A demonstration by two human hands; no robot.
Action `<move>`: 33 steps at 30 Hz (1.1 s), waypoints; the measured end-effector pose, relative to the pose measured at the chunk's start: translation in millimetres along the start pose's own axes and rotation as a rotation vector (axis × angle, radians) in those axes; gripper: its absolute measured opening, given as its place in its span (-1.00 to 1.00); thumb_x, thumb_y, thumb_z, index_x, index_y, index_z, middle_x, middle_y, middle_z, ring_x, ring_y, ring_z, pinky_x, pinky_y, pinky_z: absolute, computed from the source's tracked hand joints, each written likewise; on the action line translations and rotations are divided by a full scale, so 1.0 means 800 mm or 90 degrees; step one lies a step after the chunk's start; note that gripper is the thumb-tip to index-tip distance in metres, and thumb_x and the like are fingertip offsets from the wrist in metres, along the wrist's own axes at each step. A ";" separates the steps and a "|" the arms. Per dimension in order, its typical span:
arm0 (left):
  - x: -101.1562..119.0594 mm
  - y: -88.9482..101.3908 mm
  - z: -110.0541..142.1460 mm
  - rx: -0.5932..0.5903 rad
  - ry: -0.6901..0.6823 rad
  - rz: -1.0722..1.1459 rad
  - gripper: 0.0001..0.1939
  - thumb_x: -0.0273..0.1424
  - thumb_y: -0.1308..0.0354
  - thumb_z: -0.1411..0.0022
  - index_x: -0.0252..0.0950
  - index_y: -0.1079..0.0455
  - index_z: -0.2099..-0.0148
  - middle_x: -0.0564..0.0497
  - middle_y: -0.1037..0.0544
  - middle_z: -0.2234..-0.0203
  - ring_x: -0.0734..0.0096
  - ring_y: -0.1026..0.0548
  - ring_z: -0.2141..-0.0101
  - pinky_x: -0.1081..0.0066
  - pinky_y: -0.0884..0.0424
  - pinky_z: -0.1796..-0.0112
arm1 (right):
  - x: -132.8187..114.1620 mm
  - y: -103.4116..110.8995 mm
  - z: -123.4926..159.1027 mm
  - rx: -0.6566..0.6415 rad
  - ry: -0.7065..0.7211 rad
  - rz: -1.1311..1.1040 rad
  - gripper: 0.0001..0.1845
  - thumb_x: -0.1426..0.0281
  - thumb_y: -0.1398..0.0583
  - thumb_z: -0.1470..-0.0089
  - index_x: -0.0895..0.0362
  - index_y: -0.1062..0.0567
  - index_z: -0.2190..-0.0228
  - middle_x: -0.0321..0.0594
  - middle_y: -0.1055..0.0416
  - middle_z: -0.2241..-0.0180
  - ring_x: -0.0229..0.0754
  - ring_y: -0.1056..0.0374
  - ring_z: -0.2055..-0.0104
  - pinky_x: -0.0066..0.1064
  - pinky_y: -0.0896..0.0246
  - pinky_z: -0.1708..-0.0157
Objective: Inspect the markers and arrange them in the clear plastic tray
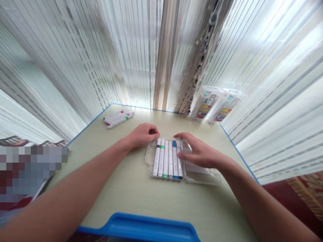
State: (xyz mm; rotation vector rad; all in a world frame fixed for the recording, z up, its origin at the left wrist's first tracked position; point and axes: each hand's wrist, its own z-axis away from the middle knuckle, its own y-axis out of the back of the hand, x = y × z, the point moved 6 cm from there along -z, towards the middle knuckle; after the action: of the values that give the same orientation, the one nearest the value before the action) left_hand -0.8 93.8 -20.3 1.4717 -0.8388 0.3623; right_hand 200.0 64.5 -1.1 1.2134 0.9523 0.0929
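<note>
A clear plastic marker case (152, 158) lies open in the middle of the pale table (131, 198), with several white markers (168, 159) side by side in it. My left hand (143, 133) rests curled at the case's far left corner, fingertips at the marker caps. My right hand (199, 153) hovers over the right side of the case, fingers bent, thumb touching the rightmost marker. The case's open lid (202, 171) lies flat under my right wrist.
A few loose markers (118, 118) lie at the table's far left. Two sealed marker packs (214, 107) lean against the striped curtain at the far right. A blue moulded edge (151, 227) runs along the table's near side.
</note>
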 end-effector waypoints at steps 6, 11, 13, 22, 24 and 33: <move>-0.004 -0.001 -0.001 0.001 -0.017 -0.007 -0.86 -0.39 -0.15 -0.07 -0.32 -0.51 0.37 0.02 -0.57 0.49 0.43 -0.46 0.45 0.47 -0.30 0.41 | -0.001 0.001 -0.001 0.026 -0.017 -0.030 -0.41 0.33 -0.25 0.00 0.11 -0.32 -0.09 -0.05 -0.31 -0.14 0.05 -0.22 -0.18 -0.04 -0.05 -0.19; -0.003 0.000 -0.001 0.010 -0.022 -0.012 -0.86 -0.38 -0.14 -0.06 -0.31 -0.51 0.38 0.03 -0.57 0.49 0.42 -0.47 0.44 0.47 -0.30 0.40 | 0.015 0.008 -0.001 0.082 -0.037 -0.127 -0.51 0.31 -0.19 -0.07 0.11 -0.33 -0.06 -0.03 -0.36 -0.09 0.05 -0.28 -0.13 -0.01 -0.15 -0.12; -0.003 0.000 -0.001 0.013 -0.027 -0.012 -0.86 -0.38 -0.14 -0.06 -0.31 -0.51 0.38 0.03 -0.57 0.49 0.42 -0.47 0.45 0.47 -0.29 0.41 | 0.025 0.015 -0.002 0.125 -0.036 -0.162 -0.56 0.34 -0.16 -0.07 0.11 -0.34 -0.02 -0.02 -0.38 -0.07 0.02 -0.32 -0.09 -0.05 -0.23 -0.06; -0.003 0.002 0.001 0.016 -0.014 -0.023 -0.77 -0.34 -0.07 -0.12 -0.31 -0.53 0.38 0.04 -0.57 0.50 0.40 -0.45 0.43 0.45 -0.25 0.40 | 0.071 0.050 -0.002 0.353 -0.075 -0.126 -0.75 0.27 -0.14 -0.06 0.15 -0.49 0.27 -0.09 -0.54 0.25 -0.06 -0.46 0.19 -0.18 -0.37 0.17; -0.003 0.002 0.001 0.016 -0.013 -0.030 -0.75 -0.33 -0.05 -0.13 -0.30 -0.54 0.36 0.04 -0.58 0.48 0.40 -0.46 0.42 0.45 -0.27 0.37 | 0.080 0.056 -0.001 0.382 -0.082 -0.106 -0.74 0.25 -0.15 -0.06 0.15 -0.52 0.29 -0.09 -0.55 0.28 -0.07 -0.46 0.23 -0.23 -0.37 0.23; -0.002 0.001 0.001 0.056 0.005 -0.057 -0.74 -0.37 -0.02 -0.19 -0.29 -0.55 0.31 0.01 -0.61 0.43 0.39 -0.48 0.39 0.44 -0.29 0.35 | 0.116 0.059 0.002 0.438 -0.123 -0.067 -0.73 0.21 -0.14 -0.04 0.11 -0.56 0.39 -0.15 -0.55 0.39 -0.09 -0.44 0.33 -0.27 -0.32 0.28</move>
State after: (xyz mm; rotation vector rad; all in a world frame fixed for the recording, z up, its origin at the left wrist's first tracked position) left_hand -2.9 93.6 -21.1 1.5833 -0.7557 0.3404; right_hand 278.6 131.1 -14.7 1.7581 0.9013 -0.4633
